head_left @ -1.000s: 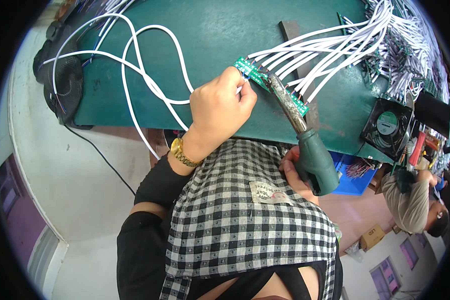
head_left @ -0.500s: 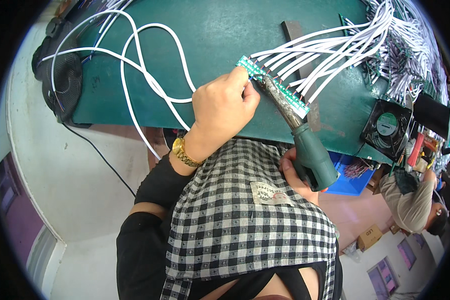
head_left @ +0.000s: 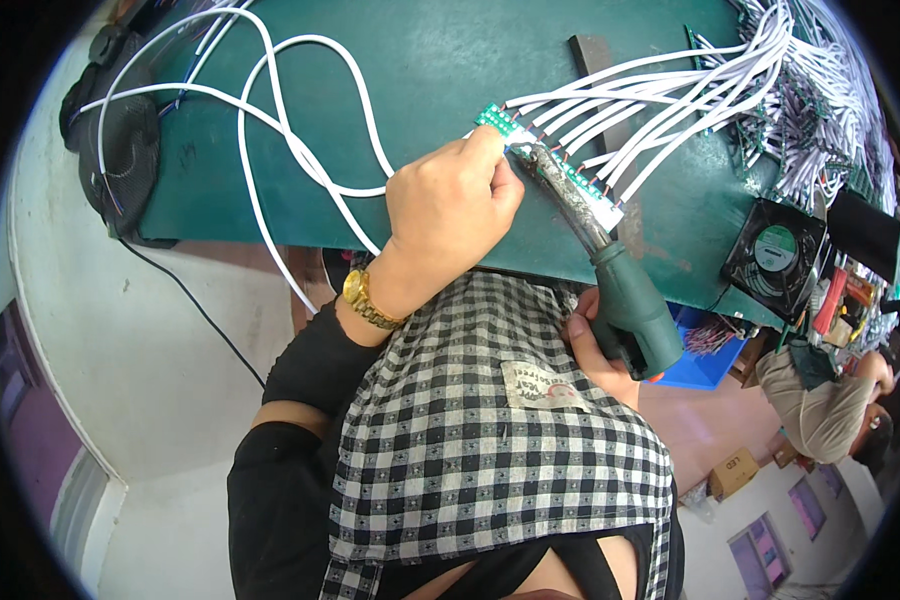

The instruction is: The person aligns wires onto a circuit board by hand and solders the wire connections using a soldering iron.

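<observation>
From my remote feed: print on pale patch (head_left: 544, 386) of checked apron (head_left: 500, 450), brown box (head_left: 734, 472), fan (head_left: 750, 256)'s green label (head_left: 774, 248).

a broad, flat-topped dark-green workbench (head_left: 440, 70) spans the upper part of the view, its near edge curved by the lens and its surface lightly scuffed toward the right. on the left, a plain off-white wall (head_left: 185, 400) with a few small marks bends toward the rim, where pink-violet window panes (head_left: 30, 400) show. pinkish-brown flooring (head_left: 695, 425) lies at the right, beneath an open blue plastic bin (head_left: 708, 368) beside the bench; a small brown cardboard box (head_left: 734, 472) stands farther back. at lower right, a pale rear wall (head_left: 700, 545) has rectangular pink-violet windows (head_left: 758, 565). the lighting is bright and fairly even.
</observation>
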Demonstrator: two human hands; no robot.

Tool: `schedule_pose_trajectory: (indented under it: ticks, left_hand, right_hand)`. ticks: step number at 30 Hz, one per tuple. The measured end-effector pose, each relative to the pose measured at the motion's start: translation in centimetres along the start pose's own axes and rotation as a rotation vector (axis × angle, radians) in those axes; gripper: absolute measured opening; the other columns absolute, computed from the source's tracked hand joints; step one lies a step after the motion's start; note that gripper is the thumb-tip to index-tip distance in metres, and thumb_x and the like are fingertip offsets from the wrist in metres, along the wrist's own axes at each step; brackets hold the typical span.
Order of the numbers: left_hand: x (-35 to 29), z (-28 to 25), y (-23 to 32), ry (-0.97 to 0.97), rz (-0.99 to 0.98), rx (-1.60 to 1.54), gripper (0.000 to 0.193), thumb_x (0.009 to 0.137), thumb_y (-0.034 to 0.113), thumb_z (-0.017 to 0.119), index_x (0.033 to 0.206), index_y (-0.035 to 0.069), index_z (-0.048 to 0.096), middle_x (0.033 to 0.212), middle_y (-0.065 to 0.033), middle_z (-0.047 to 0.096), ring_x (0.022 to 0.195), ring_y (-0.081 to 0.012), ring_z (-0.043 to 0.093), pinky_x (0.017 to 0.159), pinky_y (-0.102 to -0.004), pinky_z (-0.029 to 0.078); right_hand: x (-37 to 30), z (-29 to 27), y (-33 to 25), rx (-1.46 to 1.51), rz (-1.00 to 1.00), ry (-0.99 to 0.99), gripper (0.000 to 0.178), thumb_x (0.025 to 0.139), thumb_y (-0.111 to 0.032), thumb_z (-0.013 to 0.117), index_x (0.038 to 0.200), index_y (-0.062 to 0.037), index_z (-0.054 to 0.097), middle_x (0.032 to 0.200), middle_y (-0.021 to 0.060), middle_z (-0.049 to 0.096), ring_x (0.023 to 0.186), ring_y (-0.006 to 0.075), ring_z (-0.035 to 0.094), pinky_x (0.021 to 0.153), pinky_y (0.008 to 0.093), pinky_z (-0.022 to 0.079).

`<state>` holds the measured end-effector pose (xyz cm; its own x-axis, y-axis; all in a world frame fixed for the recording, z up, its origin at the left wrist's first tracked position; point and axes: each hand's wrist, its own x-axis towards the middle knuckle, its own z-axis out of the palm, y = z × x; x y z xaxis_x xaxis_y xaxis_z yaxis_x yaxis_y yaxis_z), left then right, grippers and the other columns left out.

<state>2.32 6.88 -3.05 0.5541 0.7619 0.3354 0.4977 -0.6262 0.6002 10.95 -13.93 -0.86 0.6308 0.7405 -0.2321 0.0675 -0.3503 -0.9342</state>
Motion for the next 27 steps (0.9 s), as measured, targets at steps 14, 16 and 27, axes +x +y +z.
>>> schedule_pose_trajectory:
  ticks: [14, 16, 27]
  left_hand:
    - [-0.1, 0.0, 0.0, 0.002, -0.013, -0.001, 0.013, 0.07, 0.005, 0.066, 0.071, 0.008, 0.053, 0.058, -0.0069, 0.056, 0.048, -0.0233, 0.056, 0.043, -0.0337, 0.042]
    - [0.0, 0.2, 0.0, 0.007, -0.007, -0.003, 0.013, 0.07, 0.006, 0.066, 0.071, 0.008, 0.053, 0.058, -0.0068, 0.056, 0.048, -0.0233, 0.056, 0.043, -0.0337, 0.042]
    - [-0.2, 0.1, 0.1, 0.005, 0.002, 0.015, 0.014, 0.07, 0.006, 0.066, 0.071, 0.008, 0.053, 0.058, -0.0063, 0.055, 0.048, -0.0239, 0.056, 0.043, -0.0345, 0.041]
  right_hand:
    - [-0.2, 0.1, -1.8, 0.132, 0.078, -0.048, 0.02, 0.075, 0.006, 0.064, 0.094, -0.0012, 0.059, 0.077, 0.0048, 0.058, 0.067, 0.0136, 0.056, 0.062, 0.0269, 0.046]
    - [-0.3, 0.2, -1.7, 0.271, 0.141, 0.026, 0.02, 0.076, 0.006, 0.063, 0.094, -0.001, 0.058, 0.077, 0.0048, 0.058, 0.067, 0.0135, 0.055, 0.062, 0.027, 0.046]
    - [0.5, -0.1, -1.2, -0.058, -0.001, -0.095, 0.015, 0.073, 0.006, 0.064, 0.086, -0.0015, 0.061, 0.072, 0.0059, 0.059, 0.064, 0.0165, 0.057, 0.058, 0.0276, 0.046]
